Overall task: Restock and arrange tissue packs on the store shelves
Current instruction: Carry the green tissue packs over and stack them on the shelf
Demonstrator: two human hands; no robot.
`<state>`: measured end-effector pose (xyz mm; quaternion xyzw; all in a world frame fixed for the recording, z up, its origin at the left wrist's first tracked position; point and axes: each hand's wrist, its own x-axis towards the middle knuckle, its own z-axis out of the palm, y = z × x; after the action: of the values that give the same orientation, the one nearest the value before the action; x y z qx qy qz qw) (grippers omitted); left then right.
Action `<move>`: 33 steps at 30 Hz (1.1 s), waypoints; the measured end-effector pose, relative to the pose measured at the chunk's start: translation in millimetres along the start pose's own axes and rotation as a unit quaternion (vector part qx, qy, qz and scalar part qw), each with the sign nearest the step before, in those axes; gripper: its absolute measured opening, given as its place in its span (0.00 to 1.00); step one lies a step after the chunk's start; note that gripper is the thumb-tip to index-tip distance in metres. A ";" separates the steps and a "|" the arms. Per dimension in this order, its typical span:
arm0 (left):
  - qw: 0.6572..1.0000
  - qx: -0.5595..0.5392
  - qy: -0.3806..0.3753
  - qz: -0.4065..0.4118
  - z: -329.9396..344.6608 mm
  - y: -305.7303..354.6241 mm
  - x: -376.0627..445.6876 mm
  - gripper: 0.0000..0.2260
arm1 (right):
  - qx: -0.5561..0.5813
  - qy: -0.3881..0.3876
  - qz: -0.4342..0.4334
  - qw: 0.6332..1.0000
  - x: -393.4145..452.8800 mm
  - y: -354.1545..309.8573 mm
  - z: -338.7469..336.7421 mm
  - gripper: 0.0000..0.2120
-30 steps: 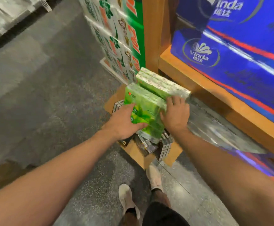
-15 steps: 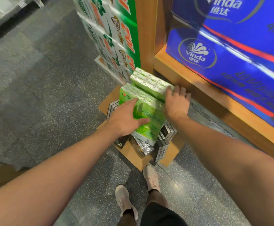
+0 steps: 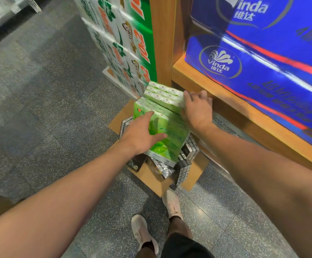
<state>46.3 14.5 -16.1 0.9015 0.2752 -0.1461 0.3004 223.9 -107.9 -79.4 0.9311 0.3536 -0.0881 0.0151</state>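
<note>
Two green tissue packs lean together above an open cardboard box (image 3: 152, 176) on the floor. My left hand (image 3: 142, 133) grips the near green pack (image 3: 170, 140) from its left, thumb laid across the front face. My right hand (image 3: 197, 110) grips the right end of the far green pack (image 3: 162, 94), fingers curled over its top edge. Both packs sit just below the front edge of the low wooden shelf (image 3: 207, 88). Big blue Vinda tissue packs (image 3: 263, 71) fill that shelf.
Black-and-white small boxes (image 3: 185, 161) and foil packets lie in the cardboard box. Green-and-white printed cartons (image 3: 125, 43) are stacked left of the wooden shelf post (image 3: 161, 40). My two feet (image 3: 171, 203) stand on speckled grey floor just before the box.
My right hand slid from the near pack's side up to the far pack's right end. My left hand's fingers spread further over the near pack. The two packs stay together over the box.
</note>
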 end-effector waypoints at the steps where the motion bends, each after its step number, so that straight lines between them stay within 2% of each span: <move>1: 1.000 0.001 0.010 0.005 -5.3 0.0 -2.1 0.43 | 0.003 0.026 -0.002 1.000 -5.6 -1.2 -8.5 0.26; 4: 0.999 -0.012 0.041 0.010 -25.3 -1.7 -14.3 0.44 | 0.062 0.109 -0.008 0.992 -37.0 -2.4 -32.4 0.21; 7: 0.996 -0.028 0.084 0.011 -50.7 -7.9 -34.3 0.46 | 0.125 0.192 -0.039 0.973 -77.5 -4.1 -55.7 0.22; 10: 0.992 -0.021 0.115 0.039 -77.3 -19.9 -52.5 0.49 | 0.163 0.173 -0.039 0.971 -113.8 -18.2 -91.1 0.26; 13: 0.991 -0.022 0.108 0.075 -97.3 -26.3 -60.1 0.55 | 0.226 0.144 -0.005 0.963 -150.7 -32.6 -113.5 0.25; 15: 0.990 0.059 0.093 0.088 -108.8 -24.3 -56.5 0.58 | 0.273 0.101 0.010 0.957 -168.8 -37.0 -112.9 0.25; 17: 0.965 0.211 0.061 0.146 -112.8 -16.9 -50.1 0.58 | 0.326 0.058 0.001 0.944 -178.7 -37.4 -104.4 0.25; 19: 0.938 0.278 -0.033 0.205 -106.6 -6.0 -45.2 0.56 | 0.368 0.023 -0.029 0.929 -180.4 -37.5 -92.1 0.25; 21: 0.947 0.221 -0.132 0.192 -89.0 -1.7 -44.3 0.47 | 0.397 -0.005 -0.039 0.917 -175.3 -37.5 -75.7 0.24; 22: 0.953 0.189 -0.148 0.186 -78.3 -4.2 -43.9 0.41 | 0.411 -0.015 -0.037 0.911 -171.3 -37.5 -66.1 0.23; 24: 0.963 0.154 -0.139 0.173 -60.8 -14.7 -39.1 0.33 | 0.416 -0.029 -0.050 0.907 -159.6 -36.7 -49.6 0.25; 26: 0.973 0.138 -0.117 0.144 -49.6 -29.4 -30.7 0.31 | 0.409 -0.046 -0.060 0.909 -140.3 -33.7 -36.3 0.29; 28: 0.982 0.122 -0.092 0.109 -43.1 -44.8 -22.1 0.32 | 0.465 -0.051 -0.007 0.884 -113.8 -30.9 -27.5 0.27; 30: 0.988 0.109 -0.069 0.079 -38.0 -60.4 -14.5 0.34 | 0.494 -0.005 0.081 0.866 -80.9 -27.2 -13.4 0.21; 31: 0.991 0.103 -0.057 0.061 -36.7 -68.7 -10.5 0.32 | 0.445 0.012 0.102 0.890 -62.7 -25.2 -4.0 0.22; 33: 0.995 0.090 -0.034 0.017 -35.9 -84.7 -4.3 0.26 | 0.332 -0.020 0.090 0.939 -31.2 -25.4 16.8 0.26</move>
<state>-3.1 91.6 -25.5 0.9239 0.2350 -0.1961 0.2295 181.7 -110.9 -89.5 0.9091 0.2183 -0.2170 -0.2806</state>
